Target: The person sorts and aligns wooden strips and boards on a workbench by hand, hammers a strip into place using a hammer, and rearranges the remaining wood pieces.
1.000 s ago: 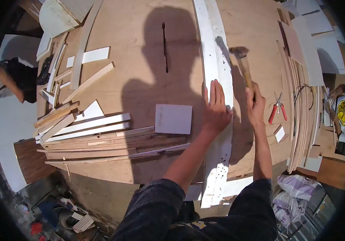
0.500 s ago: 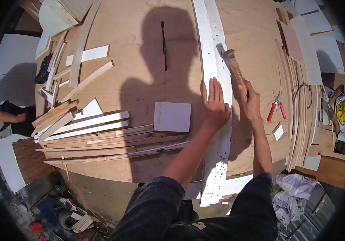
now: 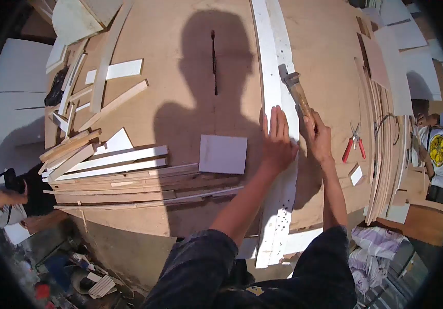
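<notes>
A long white board [image 3: 270, 67] with dark dots along its right part runs front to back across the wooden tabletop. My left hand [image 3: 279, 141] lies on it, fingers stretched out and pointing away from me. Just right of the board, my right hand [image 3: 318, 138] is wrapped round the wooden handle of a hammer [image 3: 297, 92]. The hammer's metal head is over the board's right edge, beyond my left fingertips. To the left of my left hand, a white rectangular piece [image 3: 223, 154] lies flat on the tabletop.
Wood strips [image 3: 113, 184] and white offcuts [image 3: 124, 69] lie at left. Red-handled pliers [image 3: 354, 143] rest at right, beside long stacked strips [image 3: 385, 154]. A dark slot [image 3: 214, 62] marks the tabletop. At the far left another person [image 3: 6, 201] is partly visible.
The hammer head has swung down and left toward the board and is less blurred. My left hand stays on the board. The other person at far left has moved lower in view.
</notes>
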A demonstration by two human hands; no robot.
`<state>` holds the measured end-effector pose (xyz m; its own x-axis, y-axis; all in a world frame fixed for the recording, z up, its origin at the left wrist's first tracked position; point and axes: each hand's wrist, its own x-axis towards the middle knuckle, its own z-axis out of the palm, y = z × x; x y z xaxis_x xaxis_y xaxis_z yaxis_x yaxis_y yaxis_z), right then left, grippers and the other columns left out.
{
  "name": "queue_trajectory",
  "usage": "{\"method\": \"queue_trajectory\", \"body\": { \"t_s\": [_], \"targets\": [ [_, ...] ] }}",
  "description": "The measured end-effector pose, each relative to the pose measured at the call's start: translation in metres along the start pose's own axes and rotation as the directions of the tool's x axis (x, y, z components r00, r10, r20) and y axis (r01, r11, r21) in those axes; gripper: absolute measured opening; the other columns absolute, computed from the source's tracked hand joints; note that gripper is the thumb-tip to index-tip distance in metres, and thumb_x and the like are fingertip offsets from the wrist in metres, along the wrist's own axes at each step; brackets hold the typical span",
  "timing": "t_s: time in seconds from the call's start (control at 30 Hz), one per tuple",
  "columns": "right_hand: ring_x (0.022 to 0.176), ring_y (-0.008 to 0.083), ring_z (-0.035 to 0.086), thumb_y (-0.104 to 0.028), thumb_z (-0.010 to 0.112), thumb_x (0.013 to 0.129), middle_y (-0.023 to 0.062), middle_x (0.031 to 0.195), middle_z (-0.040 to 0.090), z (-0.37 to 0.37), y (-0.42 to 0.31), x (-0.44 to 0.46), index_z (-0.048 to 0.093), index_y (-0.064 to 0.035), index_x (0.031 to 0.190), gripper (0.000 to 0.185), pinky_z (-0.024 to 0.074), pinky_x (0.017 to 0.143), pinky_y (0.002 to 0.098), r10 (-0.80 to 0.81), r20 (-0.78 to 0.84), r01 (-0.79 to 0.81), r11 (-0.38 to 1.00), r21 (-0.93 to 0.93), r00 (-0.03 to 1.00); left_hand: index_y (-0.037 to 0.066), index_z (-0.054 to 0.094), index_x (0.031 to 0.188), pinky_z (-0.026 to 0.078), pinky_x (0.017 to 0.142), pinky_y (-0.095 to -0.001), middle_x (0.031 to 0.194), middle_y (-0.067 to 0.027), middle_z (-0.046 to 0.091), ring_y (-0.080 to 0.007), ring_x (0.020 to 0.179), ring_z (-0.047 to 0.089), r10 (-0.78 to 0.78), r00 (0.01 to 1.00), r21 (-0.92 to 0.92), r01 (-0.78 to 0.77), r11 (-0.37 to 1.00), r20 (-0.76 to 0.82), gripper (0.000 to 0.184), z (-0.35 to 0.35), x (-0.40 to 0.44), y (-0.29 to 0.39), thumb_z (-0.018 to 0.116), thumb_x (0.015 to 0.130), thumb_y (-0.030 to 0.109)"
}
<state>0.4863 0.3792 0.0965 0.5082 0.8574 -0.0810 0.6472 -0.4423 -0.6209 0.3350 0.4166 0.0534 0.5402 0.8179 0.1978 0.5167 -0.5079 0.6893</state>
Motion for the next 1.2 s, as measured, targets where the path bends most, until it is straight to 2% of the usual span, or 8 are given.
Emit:
{"method": "queue_trajectory", "body": {
  "t_s": [0.23,0.43,0.5,0.7,0.8,0.9,1.1,1.2],
  "targets": [
    [0.059,0.0157,0.046,-0.038,0.057,0.107,0.015,0.065,0.051,-0.01,-0.044,0.066,0.062,-0.0057,0.128,0.039,0.0431,0.056,0.0346,-0.069,-0.179,0.077,0.996,0.039,0.982,-0.021,0.028,0.15,0.01,0.127,-0.0577,0.16,-0.0359,0.027,-0.0431,0.156,0.018,0.014,0.999,0.013,-0.014,1.0,0.04,0.096,0.0,-0.005,-0.002,0.065,0.076,0.029],
    [0.063,0.0257,0.058,-0.038,0.055,0.107,0.0225,0.072,0.061,0.021,-0.008,0.104,0.063,-0.0044,0.121,0.037,0.0488,0.064,0.039,-0.148,-0.163,0.144,0.989,-0.039,0.975,-0.02,0.028,0.151,0.007,0.128,-0.0556,0.163,-0.0329,0.024,-0.0402,0.157,0.014,0.009,0.997,0.117,-0.017,0.993,0.072,0.098,0.005,-0.008,-0.003,0.065,0.078,0.034],
    [0.065,0.0292,0.062,-0.038,0.055,0.107,0.0253,0.075,0.064,0.021,-0.012,0.104,0.064,-0.0039,0.12,0.037,0.0502,0.066,0.0402,-0.022,-0.132,0.021,1.0,-0.009,0.991,-0.019,0.027,0.151,0.007,0.128,-0.0553,0.164,-0.0314,0.023,-0.0389,0.158,0.012,0.004,0.993,0.179,-0.025,0.984,0.12,0.099,0.003,-0.005,-0.004,0.066,0.079,0.036],
    [0.061,0.0239,0.056,-0.038,0.056,0.107,0.0187,0.07,0.062,0.021,-0.007,0.108,0.063,-0.0042,0.121,0.037,0.0483,0.063,0.0378,-0.078,-0.13,0.077,0.997,-0.014,0.988,-0.016,0.028,0.153,0.007,0.129,-0.0534,0.166,-0.029,0.02,-0.0381,0.158,0.013,0.009,1.0,0.053,-0.01,0.999,0.017,0.1,0.007,-0.009,-0.004,0.07,0.078,0.035],
    [0.059,0.0183,0.05,-0.037,0.056,0.107,0.0153,0.065,0.055,0.006,-0.016,0.082,0.062,-0.0047,0.122,0.036,0.0454,0.059,0.036,-0.048,-0.184,0.065,0.994,0.088,0.982,-0.016,0.027,0.153,0.006,0.129,-0.0533,0.165,-0.0291,0.021,-0.0377,0.158,0.013,0.009,0.997,0.175,-0.022,0.984,0.074,0.102,0.005,-0.009,-0.003,0.072,0.077,0.036],
    [0.058,0.0148,0.046,-0.037,0.055,0.107,0.0147,0.063,0.049,-0.009,-0.015,0.037,0.062,-0.0057,0.127,0.037,0.0428,0.056,0.0345,-0.042,-0.179,0.059,0.994,0.089,0.983,-0.019,0.017,0.153,0.004,0.128,-0.0572,0.165,-0.0324,0.017,-0.0415,0.158,0.009,-0.004,0.992,0.082,-0.006,0.997,0.124,0.108,-0.002,-0.007,0.0,0.075,0.077,0.03],
    [0.056,0.0176,0.047,-0.034,0.056,0.107,0.0155,0.064,0.049,0.004,0.003,-0.015,0.061,-0.0072,0.131,0.036,0.0432,0.055,0.0356,0.043,-0.02,-0.044,0.999,-0.029,0.999,-0.02,0.024,0.152,0.004,0.128,-0.0571,0.164,-0.0337,0.021,-0.0419,0.157,0.011,-0.02,0.992,0.115,0.005,0.993,0.128,0.103,-0.003,-0.005,0.002,0.073,0.076,0.03],
    [0.056,0.0217,0.05,-0.034,0.056,0.107,0.0173,0.064,0.051,0.005,0.002,-0.014,0.061,-0.0073,0.131,0.037,0.0446,0.056,0.0373,0.001,-0.107,0.007,0.997,0.071,0.994,-0.019,0.025,0.152,0.005,0.127,-0.0568,0.163,-0.0337,0.022,-0.0418,0.157,0.012,-0.015,0.991,0.046,0.008,0.999,0.135,0.103,-0.007,-0.002,0.0,0.074,0.076,0.031]
  ]
}}
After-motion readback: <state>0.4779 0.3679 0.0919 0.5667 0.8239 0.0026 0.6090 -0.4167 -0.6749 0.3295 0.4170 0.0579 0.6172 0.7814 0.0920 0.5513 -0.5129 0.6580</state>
